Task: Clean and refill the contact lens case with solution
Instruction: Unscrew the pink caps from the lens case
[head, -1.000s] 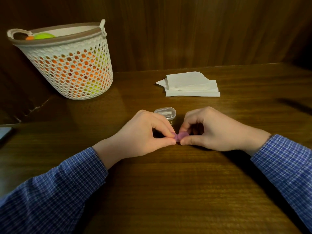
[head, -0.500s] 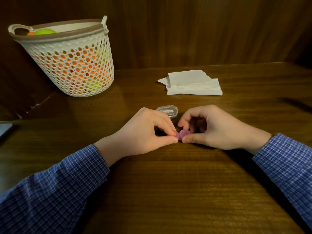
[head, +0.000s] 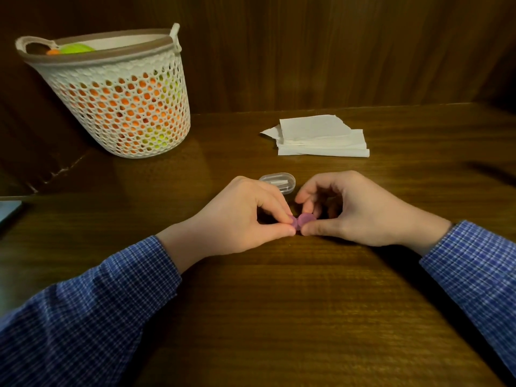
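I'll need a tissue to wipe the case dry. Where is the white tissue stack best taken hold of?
Take the tissue stack by the top sheet's loose torn corner at its left end, fingers coming from the left. That corner juts past the squared pile, so it should lift off alone.

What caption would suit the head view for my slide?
Both hands, left and right, pinch a purple lens case on a wooden table.

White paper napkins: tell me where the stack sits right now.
In the head view, the stack of white paper napkins lies on the dark wooden table, far side, right of the white mesh basket.
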